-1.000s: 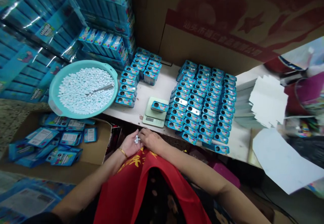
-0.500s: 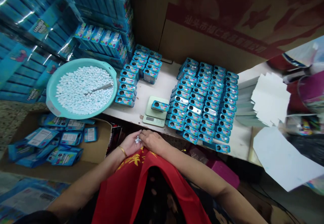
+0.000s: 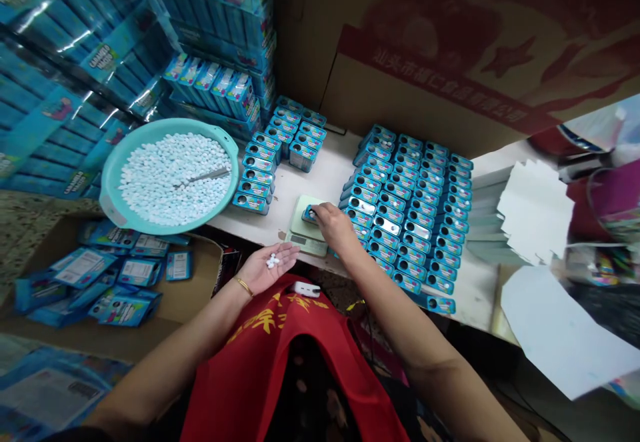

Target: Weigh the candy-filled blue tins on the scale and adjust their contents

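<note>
Fingers (image 3: 324, 217) of the right hand (image 3: 339, 230) bunched narrow, right at the round hole of the small blue container (image 3: 308, 215); whether they pinched a pellet, you could not tell! Close on their right stood crowded rows of containers (image 3: 413, 219), with a stack of white card (image 3: 537, 195) well beyond. Away past the fingertips a big brown carton (image 3: 450, 62) walled off the back of the tabletop (image 3: 283, 192). Off to the fingers' left came a second cluster of containers (image 3: 251, 187), then a wide turquoise basin (image 3: 111, 179) heaped with white pellets (image 3: 167, 179), a metal utensil (image 3: 205, 177) lying across them. Lower left of the fingers, a cardboard box (image 3: 187, 305) held flat blue packs (image 3: 85, 269).

And the container itself? It lay on the pale kitchen scale (image 3: 315, 247), just under the right fingertips and partly hidden by them. Nearer the body, left of those fingers, a few loose pellets (image 3: 273, 262) sat in the palm of the left hand (image 3: 265, 270).

What a pose! That left hand lay palm up, its fingers spread flat, a gold bracelet (image 3: 245, 287) at the wrist, while the right forearm stretched forward over the table edge, fingertips angled down and leftward.
</note>
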`<state>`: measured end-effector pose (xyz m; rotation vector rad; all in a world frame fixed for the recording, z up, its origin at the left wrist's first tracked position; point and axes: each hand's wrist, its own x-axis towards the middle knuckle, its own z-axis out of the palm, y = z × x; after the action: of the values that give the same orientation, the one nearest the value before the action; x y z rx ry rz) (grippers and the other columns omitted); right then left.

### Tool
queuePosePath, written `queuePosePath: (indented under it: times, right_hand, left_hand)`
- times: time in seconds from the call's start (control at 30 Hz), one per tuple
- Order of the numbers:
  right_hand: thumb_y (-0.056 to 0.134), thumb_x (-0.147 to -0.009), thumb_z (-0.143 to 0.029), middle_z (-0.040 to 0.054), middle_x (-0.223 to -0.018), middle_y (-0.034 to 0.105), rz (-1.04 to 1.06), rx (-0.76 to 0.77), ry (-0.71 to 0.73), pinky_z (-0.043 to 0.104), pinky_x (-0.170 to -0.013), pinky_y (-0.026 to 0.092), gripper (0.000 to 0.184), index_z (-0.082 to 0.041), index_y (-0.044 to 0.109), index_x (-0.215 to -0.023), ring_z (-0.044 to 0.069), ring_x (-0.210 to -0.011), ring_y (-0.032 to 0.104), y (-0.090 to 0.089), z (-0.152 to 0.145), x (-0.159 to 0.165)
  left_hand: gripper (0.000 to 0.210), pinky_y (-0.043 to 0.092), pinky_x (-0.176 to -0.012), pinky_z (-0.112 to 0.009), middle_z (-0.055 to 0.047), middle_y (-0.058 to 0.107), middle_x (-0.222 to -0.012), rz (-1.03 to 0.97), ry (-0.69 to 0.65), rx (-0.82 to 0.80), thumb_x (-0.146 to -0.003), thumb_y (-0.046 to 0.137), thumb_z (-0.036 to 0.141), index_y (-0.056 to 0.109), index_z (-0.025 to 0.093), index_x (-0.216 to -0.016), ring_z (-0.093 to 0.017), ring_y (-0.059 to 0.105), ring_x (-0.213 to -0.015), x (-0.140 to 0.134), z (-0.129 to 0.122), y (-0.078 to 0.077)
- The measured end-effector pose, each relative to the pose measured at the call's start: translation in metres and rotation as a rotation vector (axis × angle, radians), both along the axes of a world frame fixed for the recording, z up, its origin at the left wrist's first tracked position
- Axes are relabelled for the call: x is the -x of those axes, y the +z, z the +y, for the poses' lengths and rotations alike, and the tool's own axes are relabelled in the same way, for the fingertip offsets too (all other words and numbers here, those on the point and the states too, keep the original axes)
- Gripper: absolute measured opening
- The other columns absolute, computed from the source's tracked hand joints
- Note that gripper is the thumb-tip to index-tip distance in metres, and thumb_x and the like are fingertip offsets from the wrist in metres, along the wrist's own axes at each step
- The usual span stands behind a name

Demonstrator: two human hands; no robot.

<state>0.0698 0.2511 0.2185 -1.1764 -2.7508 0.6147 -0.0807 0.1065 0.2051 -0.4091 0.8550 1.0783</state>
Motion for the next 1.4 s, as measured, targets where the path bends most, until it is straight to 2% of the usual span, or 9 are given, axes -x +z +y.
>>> queuePosePath:
  times: [0.1,0.3,0.43,0.6,0.77,0.93,1.1,1.23,1.4]
  right_hand:
    - [0.035,-0.088,-0.017,0.0078,-0.105,0.057,0.107,0.017,-0.003,0.027,-0.079,0.043,0.029,-0.018,0.052,-0.112,0.016,-0.096,0.053,0.001,-0.024,-0.005]
    - [0.043,-0.085,-0.018,0.0111,-0.105,0.055,0.08,0.101,0.365,0.032,-0.081,0.043,0.027,-0.017,0.052,-0.11,0.019,-0.096,0.05,0.01,-0.106,0.005]
    - [0.042,-0.085,-0.017,0.0082,-0.097,0.056,0.046,0.196,0.436,0.029,-0.075,0.043,0.019,-0.017,0.056,-0.098,0.017,-0.09,0.051,-0.002,-0.122,0.009]
    - [0.051,-0.08,-0.016,0.0053,-0.097,0.057,0.186,0.393,0.341,0.025,-0.081,0.042,0.016,-0.017,0.056,-0.095,0.014,-0.092,0.051,-0.014,-0.113,0.008]
    - [0.053,-0.076,-0.014,0.0045,-0.095,0.057,0.236,0.444,0.323,0.025,-0.079,0.042,0.018,-0.018,0.057,-0.093,0.013,-0.09,0.052,-0.016,-0.115,0.011]
    - [0.051,-0.074,-0.008,0.0035,-0.093,0.058,0.4,0.487,0.201,0.024,-0.08,0.043,0.019,-0.017,0.059,-0.089,0.012,-0.089,0.053,-0.009,-0.101,0.005]
    - [0.049,-0.077,-0.014,0.0038,-0.087,0.058,0.522,0.338,-0.019,0.024,-0.069,0.045,0.014,-0.018,0.06,-0.086,0.012,-0.081,0.054,0.006,-0.049,-0.001]
    - [0.049,-0.078,-0.015,0.006,-0.091,0.058,0.41,0.142,-0.081,0.025,-0.074,0.045,0.017,-0.017,0.06,-0.091,0.013,-0.082,0.054,0.004,-0.005,0.0]
    - [0.045,-0.083,-0.017,0.0079,-0.1,0.059,0.284,0.047,-0.057,0.03,-0.083,0.043,0.023,-0.018,0.058,-0.102,0.017,-0.094,0.054,0.002,-0.003,-0.003]
  left_hand:
    - [0.023,0.049,-0.079,-0.03,-0.017,0.063,-0.098,-0.031,0.011,0.003,-0.082,0.045,0.016,0.059,0.004,-0.094,-0.021,0.061,-0.091,-0.004,-0.005,-0.004]
    - [0.037,0.049,-0.069,-0.028,-0.014,0.065,-0.088,-0.126,0.009,-0.034,-0.086,0.037,0.035,0.059,0.007,-0.097,-0.019,0.062,-0.082,-0.017,-0.015,-0.009]
    - [0.047,0.047,-0.071,-0.032,-0.016,0.063,-0.095,-0.122,-0.039,-0.009,-0.085,0.034,0.044,0.056,0.008,-0.106,-0.022,0.06,-0.087,-0.02,-0.023,-0.007]
    - [0.045,0.047,-0.064,-0.029,-0.013,0.064,-0.085,-0.137,-0.016,-0.015,-0.085,0.036,0.044,0.056,0.008,-0.104,-0.02,0.061,-0.075,-0.021,-0.028,-0.004]
    - [0.039,0.047,-0.063,-0.029,-0.01,0.063,-0.075,-0.136,-0.022,0.043,-0.086,0.036,0.04,0.059,0.009,-0.092,-0.018,0.061,-0.069,-0.021,-0.026,-0.001]
    - [0.027,0.048,-0.065,-0.026,-0.007,0.062,-0.071,-0.117,0.061,-0.03,-0.085,0.041,0.03,0.058,0.01,-0.078,-0.013,0.059,-0.065,-0.021,-0.017,0.002]
    - [0.021,0.048,-0.078,-0.03,-0.014,0.064,-0.088,-0.018,0.043,-0.029,-0.084,0.043,0.019,0.06,0.007,-0.086,-0.018,0.06,-0.086,-0.016,0.004,0.008]
    - [0.021,0.049,-0.076,-0.027,-0.015,0.064,-0.088,0.036,0.032,-0.032,-0.083,0.043,0.014,0.061,0.006,-0.084,-0.017,0.061,-0.084,-0.011,0.015,0.014]
    - [0.02,0.048,-0.079,-0.027,-0.014,0.064,-0.09,0.023,0.023,-0.025,-0.082,0.045,0.015,0.061,0.005,-0.09,-0.017,0.061,-0.086,-0.008,0.009,0.011]
